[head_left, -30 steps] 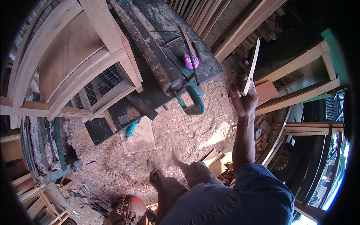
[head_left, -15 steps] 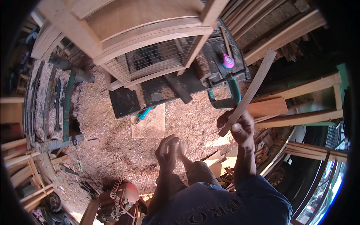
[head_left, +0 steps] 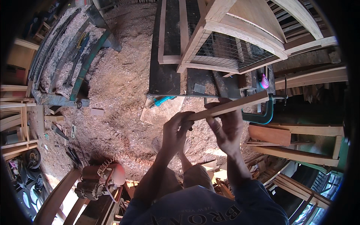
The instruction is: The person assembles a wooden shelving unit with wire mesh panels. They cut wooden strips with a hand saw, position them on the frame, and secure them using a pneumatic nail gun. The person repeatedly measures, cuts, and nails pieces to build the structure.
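A narrow, flat wooden strip (head_left: 243, 104) is held out in front of my body, tilted up toward its right end. My left hand (head_left: 174, 131) pinches its left end between thumb and fingers. My right hand (head_left: 228, 127) grips it near the middle, the fingers partly hidden behind the wood and the thumb below. Just beyond stands a wooden frame (head_left: 247, 33) with wire mesh, resting on a black worktable (head_left: 163, 80). To the right of my right hand, a dark green C-clamp (head_left: 268, 112) is at the table's edge.
A pink tape measure (head_left: 264, 81) and a small grey square (head_left: 199, 88) lie on the table. A teal tool (head_left: 164, 100) is at its near edge. A red air compressor (head_left: 119, 174) with a coiled hose stands lower left. Lumber frames (head_left: 311, 129) line the right.
My left hand has risen from near my legs and taken the strip's lower end. The strip has swung from steep to nearly level. My view has turned, shifting the frame rightward.
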Available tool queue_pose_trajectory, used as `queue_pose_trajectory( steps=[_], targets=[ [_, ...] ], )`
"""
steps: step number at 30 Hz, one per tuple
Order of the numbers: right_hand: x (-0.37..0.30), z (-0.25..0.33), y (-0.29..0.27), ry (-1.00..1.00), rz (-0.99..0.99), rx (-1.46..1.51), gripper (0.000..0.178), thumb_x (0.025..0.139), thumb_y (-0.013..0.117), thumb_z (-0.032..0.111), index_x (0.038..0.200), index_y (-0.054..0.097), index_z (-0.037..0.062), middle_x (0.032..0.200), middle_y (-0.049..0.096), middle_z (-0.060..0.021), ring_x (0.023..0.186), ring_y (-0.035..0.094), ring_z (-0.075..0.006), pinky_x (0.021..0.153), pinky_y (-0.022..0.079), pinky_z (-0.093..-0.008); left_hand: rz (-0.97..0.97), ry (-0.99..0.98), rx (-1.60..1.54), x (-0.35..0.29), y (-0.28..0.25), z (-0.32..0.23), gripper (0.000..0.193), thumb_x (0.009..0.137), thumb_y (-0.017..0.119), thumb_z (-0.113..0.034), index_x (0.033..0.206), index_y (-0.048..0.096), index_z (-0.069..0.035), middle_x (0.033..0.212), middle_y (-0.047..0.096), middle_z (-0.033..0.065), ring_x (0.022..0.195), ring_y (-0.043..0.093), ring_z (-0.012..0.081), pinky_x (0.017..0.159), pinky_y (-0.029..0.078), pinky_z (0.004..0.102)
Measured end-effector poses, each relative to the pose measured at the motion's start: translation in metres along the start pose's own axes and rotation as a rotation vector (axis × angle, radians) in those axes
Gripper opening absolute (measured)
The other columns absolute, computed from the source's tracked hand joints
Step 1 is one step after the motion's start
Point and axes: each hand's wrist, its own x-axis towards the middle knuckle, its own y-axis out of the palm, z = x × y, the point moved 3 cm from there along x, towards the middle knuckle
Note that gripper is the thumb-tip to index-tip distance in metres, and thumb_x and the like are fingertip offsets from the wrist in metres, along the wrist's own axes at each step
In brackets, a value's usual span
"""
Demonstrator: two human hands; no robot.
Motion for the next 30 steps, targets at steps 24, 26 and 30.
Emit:
queue_pose_trajectory(
  steps=[24,26,30],
  targets=[
    [0.117,0.025,0.052,-0.469,-0.173,-0.737,0.021,0.09,0.073,0.008,0.103,0.059,-0.0012,0.091,0.075,-0.0133,0.079,0.075,-0.0196,0.065,0.058,-0.0295,-0.299,0.588,0.392,0.132,-0.023,-0.014,0.022,0.091,0.071,-0.008,0.112,0.069,-0.002,0.101,0.072,0.0151,0.087,0.072,0.0239,0.074,0.055,0.0339],
    [0.118,0.025,0.053,-0.476,-0.182,-0.675,0.024,0.087,0.075,0.009,0.099,0.057,0.0012,0.094,0.074,-0.014,0.077,0.075,-0.0254,0.062,0.057,-0.0357,-0.326,0.604,0.466,0.132,-0.022,-0.015,0.022,0.09,0.072,-0.007,0.111,0.07,-0.001,0.1,0.072,0.0148,0.085,0.072,0.0245,0.074,0.055,0.0344],
    [0.121,0.027,0.054,-0.491,-0.086,-1.003,0.026,0.093,0.07,0.019,0.089,0.051,0.0017,0.085,0.07,-0.0167,0.069,0.071,-0.0345,0.055,0.055,-0.0412,-0.328,0.588,0.44,0.131,-0.017,-0.019,0.024,0.088,0.072,-0.004,0.111,0.07,0.0,0.1,0.072,0.0149,0.085,0.072,0.0252,0.075,0.055,0.034]
  ],
)
